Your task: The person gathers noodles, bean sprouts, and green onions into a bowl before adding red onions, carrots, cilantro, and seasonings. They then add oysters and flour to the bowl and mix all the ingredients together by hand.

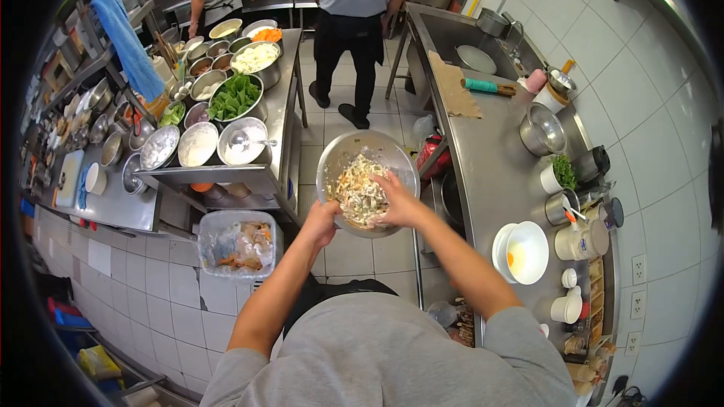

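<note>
A round steel mixing bowl (386, 149) is held up over the floor in front of me, tilted a little towards me. In it lies a heap of floury, shredded food mixture (360, 188) with pale and orange bits. My left hand (323, 222) is closed on the bowl's near left rim. From the right, my right hand (402, 203) reaches into the bowl, its fingers apart and touching the mixture; the fingertips are partly sunk in it.
At left, a steel table holds bowls of leafy greens (236, 96), white powder (198, 143) and other ingredients. A plastic bin (238, 275) stands below. The right counter (471, 151) carries a white bowl with egg (526, 252). Two people (351, 15) stand ahead.
</note>
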`<action>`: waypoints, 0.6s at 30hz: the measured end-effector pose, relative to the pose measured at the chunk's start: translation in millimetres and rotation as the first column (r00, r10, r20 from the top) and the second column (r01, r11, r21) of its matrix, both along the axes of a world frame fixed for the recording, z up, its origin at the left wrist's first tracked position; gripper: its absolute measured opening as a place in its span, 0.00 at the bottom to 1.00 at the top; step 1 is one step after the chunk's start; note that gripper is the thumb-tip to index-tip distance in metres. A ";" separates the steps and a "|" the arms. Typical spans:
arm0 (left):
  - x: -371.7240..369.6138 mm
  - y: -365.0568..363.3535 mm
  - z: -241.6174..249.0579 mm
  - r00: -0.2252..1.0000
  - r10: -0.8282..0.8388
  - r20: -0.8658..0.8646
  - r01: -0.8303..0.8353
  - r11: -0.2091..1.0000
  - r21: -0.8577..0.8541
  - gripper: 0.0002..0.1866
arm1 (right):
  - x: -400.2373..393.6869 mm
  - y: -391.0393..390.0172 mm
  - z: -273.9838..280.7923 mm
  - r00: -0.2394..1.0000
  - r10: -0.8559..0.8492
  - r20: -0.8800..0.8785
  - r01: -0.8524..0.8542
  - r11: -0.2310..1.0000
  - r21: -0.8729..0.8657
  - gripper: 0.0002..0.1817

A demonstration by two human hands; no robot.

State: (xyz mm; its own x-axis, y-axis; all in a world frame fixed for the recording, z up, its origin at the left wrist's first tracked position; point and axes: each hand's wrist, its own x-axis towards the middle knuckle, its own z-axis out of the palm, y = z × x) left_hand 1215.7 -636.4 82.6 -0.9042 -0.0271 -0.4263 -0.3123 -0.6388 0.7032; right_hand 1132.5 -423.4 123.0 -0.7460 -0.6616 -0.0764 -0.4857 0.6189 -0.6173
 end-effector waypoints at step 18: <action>-26.1 18.2 -18.2 0.990 -0.128 0.056 0.118 0.981 0.152 0.23 | -2.9 11.0 2.2 0.917 0.293 -0.270 -0.281 0.956 0.085 0.31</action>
